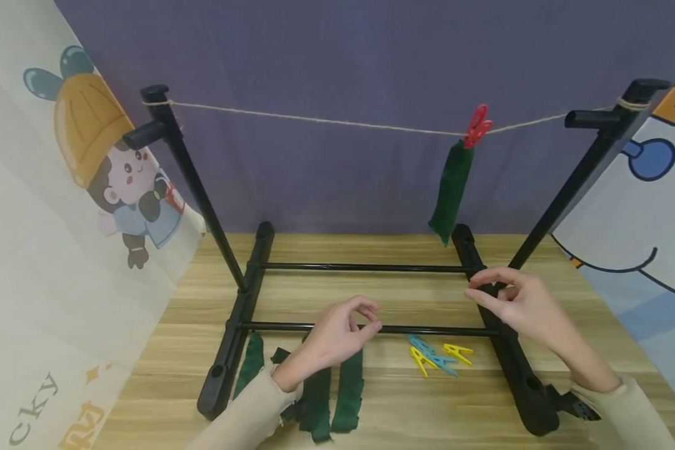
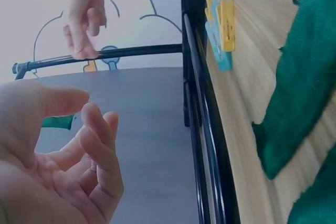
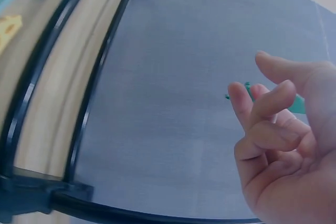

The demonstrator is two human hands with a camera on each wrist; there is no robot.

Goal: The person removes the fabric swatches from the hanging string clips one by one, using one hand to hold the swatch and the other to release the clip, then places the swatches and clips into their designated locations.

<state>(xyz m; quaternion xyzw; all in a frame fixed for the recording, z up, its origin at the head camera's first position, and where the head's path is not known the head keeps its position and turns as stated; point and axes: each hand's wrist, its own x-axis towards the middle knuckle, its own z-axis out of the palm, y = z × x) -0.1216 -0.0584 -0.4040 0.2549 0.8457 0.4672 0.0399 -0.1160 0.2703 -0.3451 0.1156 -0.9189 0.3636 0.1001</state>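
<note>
My left hand [image 1: 337, 334] is held over the rack's front crossbar, fingers loosely bent, with nothing between thumb and fingertips. Off to the right, my right hand [image 1: 531, 306] hovers by the rack's right foot; its fingers are also loosely bent and hold nothing. A red clothespin [image 1: 477, 127] clips a dark green cloth strip [image 1: 452, 187] to the twine [image 1: 315, 119]. More green cloth strips [image 1: 349, 390] lie on the table below my left forearm, which partly covers them. Between the hands lie a few yellow clothespins [image 1: 458, 353] and blue clothespins [image 1: 435, 357].
The black rack [image 1: 199, 194] has two uprights, with twine tied near their tops. Its front crossbar [image 1: 433, 330] and rear crossbar [image 1: 360, 267] run low above the wooden table [image 1: 416, 412]. A grey-blue curtain [image 1: 326, 181] hangs behind, with printed sheets at both sides.
</note>
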